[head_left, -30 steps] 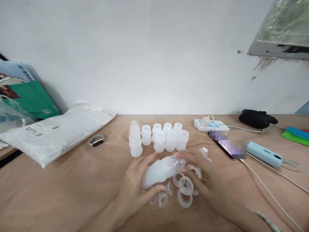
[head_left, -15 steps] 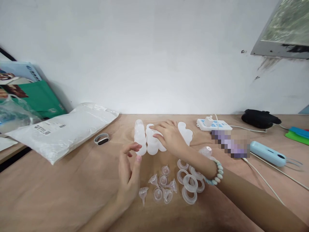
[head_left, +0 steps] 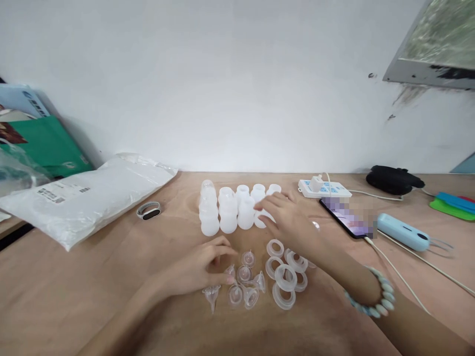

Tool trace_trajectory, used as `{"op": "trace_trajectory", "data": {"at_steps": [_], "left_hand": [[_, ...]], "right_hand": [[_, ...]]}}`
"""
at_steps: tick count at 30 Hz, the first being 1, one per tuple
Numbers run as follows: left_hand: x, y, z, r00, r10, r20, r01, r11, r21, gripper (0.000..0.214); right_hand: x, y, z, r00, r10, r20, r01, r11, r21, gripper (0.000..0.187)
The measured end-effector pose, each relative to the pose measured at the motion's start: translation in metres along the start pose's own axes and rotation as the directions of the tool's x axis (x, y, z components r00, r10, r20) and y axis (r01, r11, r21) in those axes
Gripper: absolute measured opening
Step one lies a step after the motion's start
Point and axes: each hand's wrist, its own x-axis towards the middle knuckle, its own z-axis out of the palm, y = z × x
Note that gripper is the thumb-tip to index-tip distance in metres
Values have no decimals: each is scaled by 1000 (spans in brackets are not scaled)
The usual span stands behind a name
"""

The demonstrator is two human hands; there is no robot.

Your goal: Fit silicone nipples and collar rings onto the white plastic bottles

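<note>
Several small white plastic bottles [head_left: 245,213] stand upright in close rows; clear domed caps [head_left: 208,186] top a few at the left. My right hand [head_left: 287,213] curls its fingers and thumb round a white bottle [head_left: 261,220] at the front right of the group, partly hiding it. Nearer me, my left hand [head_left: 202,264] is open above the small clear funnels [head_left: 251,296], thumb and fingers apart, its thumb tip beside one funnel. Whether it touches that funnel I cannot tell. Right of the funnels lie several translucent rings [head_left: 285,277], partly overlapping.
A white plastic parcel [head_left: 92,193] and a fitness band [head_left: 149,211] lie at the left. To the right are a power strip [head_left: 341,191], a phone [head_left: 347,220], a light-blue device [head_left: 403,232], cables and a black case [head_left: 394,180]. Behind rises a white wall.
My right hand has shifted right along the bottles, which now stand in straighter rows. My left hand has dropped from beside the front bottles to the funnels. The view has shifted slightly.
</note>
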Motion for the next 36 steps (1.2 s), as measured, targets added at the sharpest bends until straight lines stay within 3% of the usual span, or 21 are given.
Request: {"op": "trace_trajectory", "data": {"at_steps": [5, 13, 15, 18, 20, 22, 26, 30, 36], "left_hand": [[1, -2, -5, 997, 1, 81, 2, 1000, -31, 20], [0, 3, -10, 998, -29, 49, 40, 968, -249, 19], [0, 5, -8, 998, -64, 0, 60, 942, -331, 20], [3, 10, -3, 988, -110, -106, 47, 880, -473, 23], [5, 13, 2, 976, -126, -180, 0, 819, -574, 26], [7, 17, 7, 959, -154, -236, -39, 758, -651, 28], [8, 24, 17, 933, -207, -295, -77, 686, -724, 30], [6, 34, 27, 935, -194, -296, -102, 654, -750, 34], [5, 39, 39, 946, -189, -262, -107, 582, -806, 43]], "right_hand": [[-41, 11, 10, 932, -118, 342, 166, 980, -112, 28], [-43, 11, 26, 918, -122, 377, 172, 980, -102, 22], [-42, 11, 22, 939, -98, 329, 140, 984, -106, 22], [-45, 9, 10, 996, -30, 81, 28, 999, 20, 28], [-51, 3, 1, 993, 23, -114, 2, 977, 211, 31], [-57, -6, -7, 975, 47, -217, 37, 929, 369, 35], [-68, -25, -11, 965, 47, -256, 91, 860, 502, 37], [-71, -38, -4, 963, 102, -248, 72, 792, 607, 35], [-69, -45, -1, 965, 131, -229, 69, 712, 699, 11]]}}
